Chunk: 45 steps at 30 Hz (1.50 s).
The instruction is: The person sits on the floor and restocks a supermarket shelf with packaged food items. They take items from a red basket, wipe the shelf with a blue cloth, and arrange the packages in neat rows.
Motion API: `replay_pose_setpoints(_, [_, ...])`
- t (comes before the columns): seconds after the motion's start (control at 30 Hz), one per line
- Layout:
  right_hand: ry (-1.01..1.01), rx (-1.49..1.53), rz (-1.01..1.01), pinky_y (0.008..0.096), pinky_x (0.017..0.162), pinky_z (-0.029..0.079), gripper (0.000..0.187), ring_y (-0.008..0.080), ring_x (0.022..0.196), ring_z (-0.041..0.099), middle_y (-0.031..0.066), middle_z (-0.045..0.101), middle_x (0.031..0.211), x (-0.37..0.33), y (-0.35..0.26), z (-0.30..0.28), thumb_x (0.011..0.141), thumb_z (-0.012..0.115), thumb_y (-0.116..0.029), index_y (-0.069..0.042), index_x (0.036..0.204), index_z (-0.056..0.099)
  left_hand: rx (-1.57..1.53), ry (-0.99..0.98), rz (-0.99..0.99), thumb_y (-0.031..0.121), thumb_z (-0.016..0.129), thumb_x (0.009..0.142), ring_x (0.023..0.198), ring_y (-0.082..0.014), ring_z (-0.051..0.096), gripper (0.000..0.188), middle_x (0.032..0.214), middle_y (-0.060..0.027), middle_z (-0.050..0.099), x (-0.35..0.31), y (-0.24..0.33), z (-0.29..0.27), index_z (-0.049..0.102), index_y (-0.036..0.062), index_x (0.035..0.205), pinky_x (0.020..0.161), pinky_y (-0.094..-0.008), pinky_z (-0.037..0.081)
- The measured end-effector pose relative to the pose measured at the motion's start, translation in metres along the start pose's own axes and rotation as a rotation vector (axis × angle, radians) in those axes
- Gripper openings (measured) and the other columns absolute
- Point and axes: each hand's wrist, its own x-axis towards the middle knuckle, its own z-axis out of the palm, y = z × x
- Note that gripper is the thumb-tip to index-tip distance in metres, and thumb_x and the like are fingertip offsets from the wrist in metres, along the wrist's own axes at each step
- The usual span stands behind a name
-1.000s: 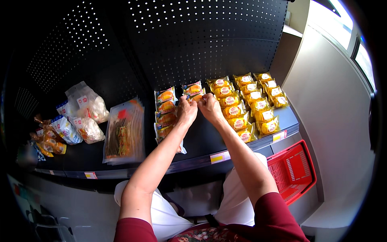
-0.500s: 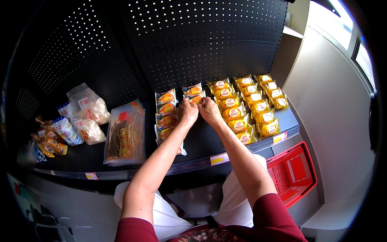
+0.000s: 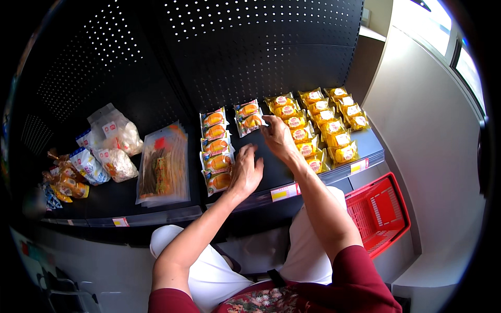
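Observation:
My left hand hovers over the dark shelf beside the left row of small orange-and-white bread packets. Its fingers are spread, with nothing in them. Farther up, my right hand is open, fingertips at the right end of the front bread packet in a shorter row. Whether they touch its wrapper I cannot tell. Behind that packet lies another one. Just right of my right hand are rows of yellow-wrapped cakes, partly covered by my hand and forearm.
Flat clear bags of dark food lie left of the bread, then pale bulky bags and small snack bags. A perforated black panel backs the shelf. A red basket stands below right, near a pale wall.
Both hands were together at the front packet of the short row. My left hand has come away toward me and opened; my right has drawn slightly right, leaving the packet lying in view.

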Motion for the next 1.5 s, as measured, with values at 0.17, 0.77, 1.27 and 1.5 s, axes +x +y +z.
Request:
replay_pose_setpoints(0.17, [0.021,0.347,0.069,0.033,0.08,0.059,0.025,0.0208,0.098,0.069,0.0134,0.069,0.115,-0.042,-0.05,-0.059,0.103,0.057,-0.011,-0.002,0.125,0.065,0.022,-0.111,0.102,0.013,0.069,0.091,0.121,-0.0385,0.056,0.039,0.136,-0.0217,0.055,-0.029,0.031,-0.012,0.06,-0.0046,0.125,0.105,-0.0439,0.046])
replay_pose_setpoints(0.77, [0.228,-0.161,1.08,0.0376,0.072,0.057,0.046,0.0232,0.084,0.069,0.0185,0.073,0.102,-0.397,0.27,-0.239,0.09,0.073,-0.025,0.001,0.127,0.063,0.397,-0.578,0.163,0.021,0.081,0.081,0.136,-0.0355,0.045,0.073,0.15,-0.0203,0.047,-0.049,0.081,-0.039,0.05,-0.0026,0.143,0.115,-0.0445,0.037])
replay_pose_setpoints(1.27, [-0.037,-0.834,0.976,0.0545,0.083,0.056,0.057,0.0443,0.099,0.068,0.025,0.069,0.106,-0.386,0.356,-0.162,0.073,0.087,-0.023,-0.001,0.114,0.054,0.441,-0.625,0.18,0.026,0.085,0.075,0.138,-0.0373,0.042,0.086,0.153,-0.0225,0.042,-0.046,0.083,-0.039,0.045,-0.0036,0.145,0.115,-0.0445,0.035])
replay_pose_setpoints(1.5, [-0.068,-0.941,0.95,0.055,0.089,0.051,0.043,0.045,0.101,0.066,0.0317,0.067,0.11,-0.41,0.387,-0.142,0.098,0.045,-0.03,0.007,0.105,0.065,0.424,-0.641,0.156,0.033,0.083,0.078,0.141,-0.0356,0.04,0.086,0.156,-0.0198,0.039,-0.045,0.081,-0.04,0.044,-0.0002,0.147,0.114,-0.048,0.037])
